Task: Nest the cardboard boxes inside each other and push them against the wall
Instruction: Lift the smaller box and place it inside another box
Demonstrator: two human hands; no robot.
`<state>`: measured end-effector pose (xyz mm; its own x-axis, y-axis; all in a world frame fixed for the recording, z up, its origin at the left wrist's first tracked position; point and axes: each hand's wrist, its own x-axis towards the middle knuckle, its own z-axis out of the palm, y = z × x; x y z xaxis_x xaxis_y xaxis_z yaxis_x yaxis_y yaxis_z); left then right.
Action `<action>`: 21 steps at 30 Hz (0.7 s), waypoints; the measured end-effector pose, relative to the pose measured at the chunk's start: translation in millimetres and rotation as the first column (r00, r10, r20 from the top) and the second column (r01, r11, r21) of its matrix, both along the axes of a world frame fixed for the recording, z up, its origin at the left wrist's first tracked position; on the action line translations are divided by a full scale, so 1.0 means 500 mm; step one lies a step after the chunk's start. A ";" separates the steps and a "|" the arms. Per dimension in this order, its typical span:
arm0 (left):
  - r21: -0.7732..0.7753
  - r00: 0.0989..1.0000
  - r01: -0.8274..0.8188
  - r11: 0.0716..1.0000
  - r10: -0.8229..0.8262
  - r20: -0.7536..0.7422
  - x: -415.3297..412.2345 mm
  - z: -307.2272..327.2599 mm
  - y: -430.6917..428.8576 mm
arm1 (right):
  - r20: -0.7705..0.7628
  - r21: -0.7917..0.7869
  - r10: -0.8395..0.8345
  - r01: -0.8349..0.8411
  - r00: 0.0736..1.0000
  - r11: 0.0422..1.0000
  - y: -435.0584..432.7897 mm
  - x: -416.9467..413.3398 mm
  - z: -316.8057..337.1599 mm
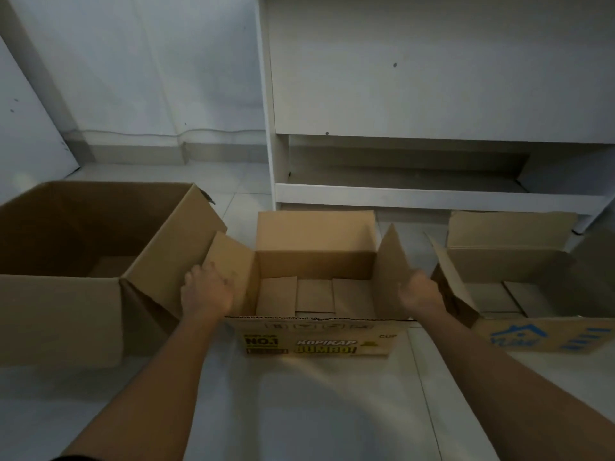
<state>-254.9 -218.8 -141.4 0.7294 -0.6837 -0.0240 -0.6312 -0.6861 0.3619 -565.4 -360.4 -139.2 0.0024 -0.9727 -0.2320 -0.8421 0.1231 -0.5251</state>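
Pale tiled floor (316, 410) by a white wall (149, 61) and a white shelf unit (432, 194) carries three open cardboard boxes in a row, none nested: large box (60, 314) on the left, printed middle box (316, 294), and right box (532, 294) with blue print, each showing only its folded bottom flaps inside. Left hand (208, 291) grips the middle box's left side flap and right hand (420, 294) grips its right side flap, both flaps standing up.

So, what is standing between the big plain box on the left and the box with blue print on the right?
In the head view, the Kopikap box stands there, open, with both hands on its side flaps.
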 end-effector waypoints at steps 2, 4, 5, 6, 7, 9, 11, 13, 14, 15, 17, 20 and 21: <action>0.072 0.998 -0.036 0.997 0.041 -0.057 0.021 -0.014 -0.003 | -0.048 -0.023 -0.006 0.005 0.999 1.000 -0.007 0.011 -0.009; 0.094 0.993 -0.067 0.993 0.076 -0.093 0.031 -0.028 -0.009 | -0.100 -0.044 0.008 -0.012 0.995 0.999 -0.013 0.020 -0.020; 0.085 0.991 -0.084 0.993 0.092 -0.098 0.034 -0.034 -0.013 | -0.126 -0.056 0.021 -0.028 0.992 0.998 -0.015 0.024 -0.025; 0.063 0.989 -0.101 0.993 0.107 -0.097 0.037 -0.039 -0.016 | -0.153 -0.071 0.034 -0.045 0.988 0.996 -0.017 0.027 -0.031; 0.031 0.989 -0.115 0.993 0.117 -0.095 0.038 -0.041 -0.020 | -0.176 -0.089 0.041 -0.057 0.984 0.994 -0.018 0.029 -0.034; -0.025 0.988 -0.128 0.991 0.125 -0.094 0.038 -0.038 -0.028 | -0.207 -0.118 0.040 -0.066 0.977 0.991 -0.019 0.032 -0.036; -0.066 0.988 -0.124 0.990 0.117 -0.097 0.029 -0.021 -0.039 | -0.207 -0.112 0.029 -0.053 0.978 0.992 -0.018 0.034 -0.029; -0.085 0.993 -0.083 0.993 0.075 -0.096 0.012 0.009 -0.053 | -0.184 -0.093 0.020 -0.038 0.983 0.995 -0.012 0.036 -0.011; -0.086 0.994 -0.058 0.995 0.049 -0.095 0.002 0.026 -0.059 | -0.175 -0.092 0.016 -0.033 0.984 0.995 -0.008 0.036 0.003; -0.085 0.994 -0.042 0.996 0.033 -0.105 -0.009 0.046 -0.062 | -0.172 -0.090 0.012 -0.028 0.985 0.996 -0.004 0.036 0.023; -0.093 0.990 -0.034 0.995 0.021 -0.140 -0.019 0.095 -0.065 | -0.184 -0.091 0.008 -0.025 0.983 0.996 -0.004 0.036 0.076; -0.167 0.987 -0.026 0.986 -0.002 -0.161 -0.029 0.173 -0.061 | -0.177 -0.114 -0.007 -0.013 0.984 0.993 -0.001 0.025 0.164; -0.193 0.985 -0.034 0.981 0.000 -0.171 -0.029 0.212 -0.060 | -0.158 -0.112 -0.012 -0.006 0.987 0.994 -0.001 0.023 0.206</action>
<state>-269.4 -248.6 -35.5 0.7379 -0.6748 -0.0161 -0.5377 -0.6021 0.5902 -553.9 -361.1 -36.2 -0.0284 -0.9925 -0.1187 -0.9155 0.0734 -0.3955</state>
